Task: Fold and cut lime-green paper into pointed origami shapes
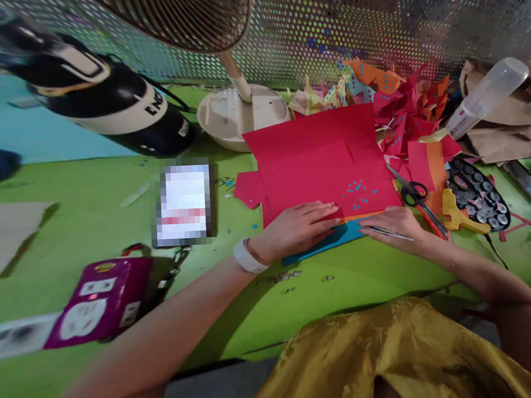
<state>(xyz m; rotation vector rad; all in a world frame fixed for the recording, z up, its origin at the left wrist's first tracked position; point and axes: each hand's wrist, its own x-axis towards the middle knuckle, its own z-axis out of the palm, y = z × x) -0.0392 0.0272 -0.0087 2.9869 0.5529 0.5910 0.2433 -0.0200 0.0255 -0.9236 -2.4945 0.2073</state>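
Note:
My left hand [299, 225] lies flat with fingers stretched out, across the lower edge of the red paper [299, 156] and a blue paper strip [344, 236]. Beside it, my right hand [396, 225] is closed around slim metal tweezers [388, 233], whose tip is over the blue strip. A thin orange paper edge [363, 216] shows between the blue strip and the red sheet. Tiny blue paper bits [357, 189] are scattered on the red sheet, just above my hands. Black-handled scissors [415, 193] lie to the right of my right hand.
On the right are a yellow-handled tool [462, 214], a black palette [479, 192] and a clear bottle [487, 98]. Paper scraps [402, 99] pile behind. A fan base [244, 115], black flask [129, 111], phone [184, 202] and purple pouch [100, 297] stand or lie leftward.

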